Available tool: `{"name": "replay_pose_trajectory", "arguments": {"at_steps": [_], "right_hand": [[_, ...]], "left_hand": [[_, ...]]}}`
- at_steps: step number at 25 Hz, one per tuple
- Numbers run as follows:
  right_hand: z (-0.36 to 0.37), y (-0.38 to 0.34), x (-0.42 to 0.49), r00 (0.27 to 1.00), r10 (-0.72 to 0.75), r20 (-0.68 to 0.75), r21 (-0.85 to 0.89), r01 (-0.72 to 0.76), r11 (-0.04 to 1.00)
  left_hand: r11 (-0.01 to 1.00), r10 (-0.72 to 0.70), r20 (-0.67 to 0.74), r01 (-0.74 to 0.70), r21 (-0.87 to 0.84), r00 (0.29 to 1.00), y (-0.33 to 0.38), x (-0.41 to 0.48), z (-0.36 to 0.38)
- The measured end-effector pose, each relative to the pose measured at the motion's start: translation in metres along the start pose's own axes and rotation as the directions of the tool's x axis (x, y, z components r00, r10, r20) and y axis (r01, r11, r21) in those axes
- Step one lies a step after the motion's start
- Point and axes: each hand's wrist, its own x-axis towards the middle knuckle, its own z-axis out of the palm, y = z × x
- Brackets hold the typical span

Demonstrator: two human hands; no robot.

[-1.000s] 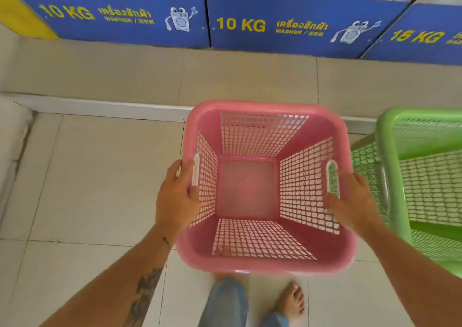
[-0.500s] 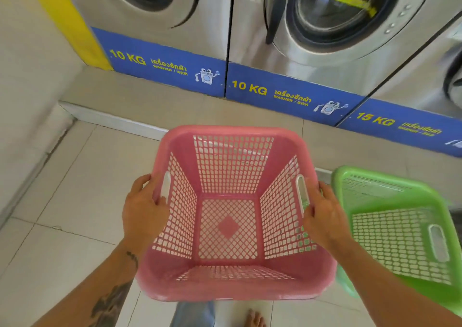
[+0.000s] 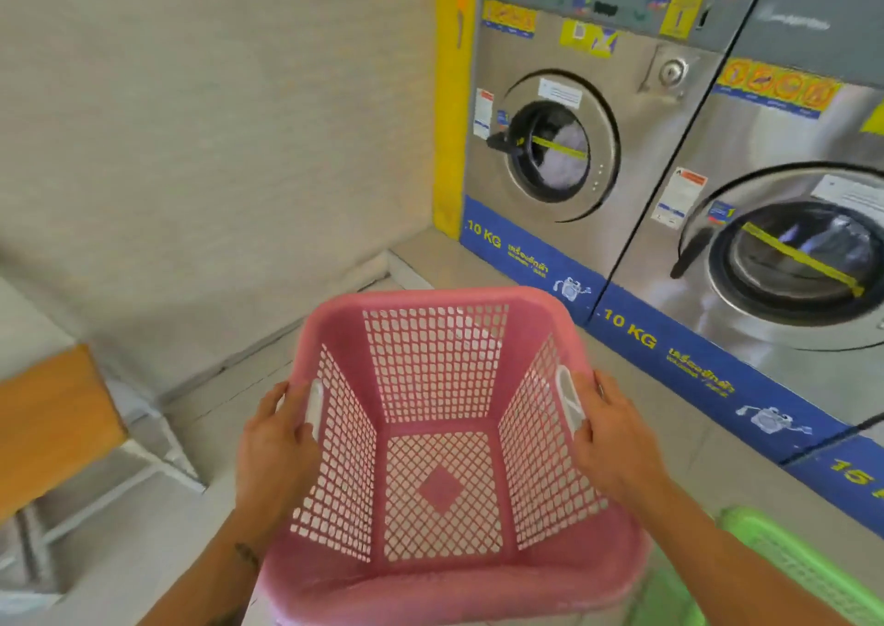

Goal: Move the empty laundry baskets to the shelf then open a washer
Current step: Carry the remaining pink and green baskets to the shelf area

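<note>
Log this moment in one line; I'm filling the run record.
step: carry pink basket | left hand: on handle | right hand: on handle | green basket: right | washers: shut

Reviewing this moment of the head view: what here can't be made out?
- Green basket: cut off by the bottom right edge and partly behind the right hand's forearm; contents unseen.
- Shelf: none identifiable; only a wooden surface shows, cut by the left edge.
- Washer stickers: too blurred to read.
- Right washer: cut off by the right edge.
- Left hand's fingertips: hidden behind the pink basket's handle.
</note>
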Motion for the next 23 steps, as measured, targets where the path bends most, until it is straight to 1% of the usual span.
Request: {"name": "replay_pose_trajectory", "arguments": {"at_steps": [1, 3, 4, 5, 7, 10, 13, 16, 20, 23], "right_hand": [[-0.003, -0.023, -0.002, 0.997, -0.074, 0.013, -0.007, 0.074, 0.997], [-0.004, -0.055, -0.002, 0.991, -0.134, 0.024, -0.015, 0.134, 0.991], [-0.004, -0.080, -0.005, 0.982, -0.188, 0.034, -0.007, 0.188, 0.982], [-0.002, -0.109, -0.010, 0.965, -0.258, 0.052, 0.006, 0.258, 0.966], [0.003, -0.158, -0.024, 0.935, -0.349, 0.062, 0.037, 0.347, 0.937], [0.013, -0.240, -0.060, 0.875, -0.482, 0.044, 0.070, 0.478, 0.875], [0.030, -0.321, -0.105, 0.832, -0.551, 0.057, 0.102, 0.544, 0.833], [0.047, -0.404, -0.160, 0.800, -0.596, 0.067, 0.140, 0.584, 0.800], [0.073, -0.520, -0.227, 0.718, -0.688, 0.108, 0.193, 0.663, 0.723], [0.095, -0.601, -0.271, 0.647, -0.750, 0.134, 0.228, 0.717, 0.659]], "left_hand": [[0.999, -0.040, -0.046, 0.040, 0.001, 0.998, -0.014, -0.012, -0.024], [0.996, -0.084, -0.080, 0.084, -0.002, 0.993, -0.033, -0.028, -0.058], [0.992, -0.128, -0.116, 0.129, 0.001, 0.985, -0.048, -0.039, -0.080], [0.985, -0.173, -0.167, 0.175, -0.002, 0.971, -0.066, -0.053, -0.106], [0.970, -0.237, -0.254, 0.243, -0.006, 0.938, -0.097, -0.078, -0.148], [0.943, -0.312, -0.336, 0.333, 0.006, 0.889, -0.159, -0.125, -0.207], [0.917, -0.381, -0.385, 0.396, -0.045, 0.840, -0.229, -0.172, -0.262], [0.879, -0.431, -0.453, 0.476, -0.018, 0.780, -0.302, -0.223, -0.320], [0.827, -0.498, -0.526, 0.560, -0.048, 0.690, -0.392, -0.288, -0.395], [0.791, -0.522, -0.583, 0.609, -0.059, 0.623, -0.449, -0.332, -0.449]]}}
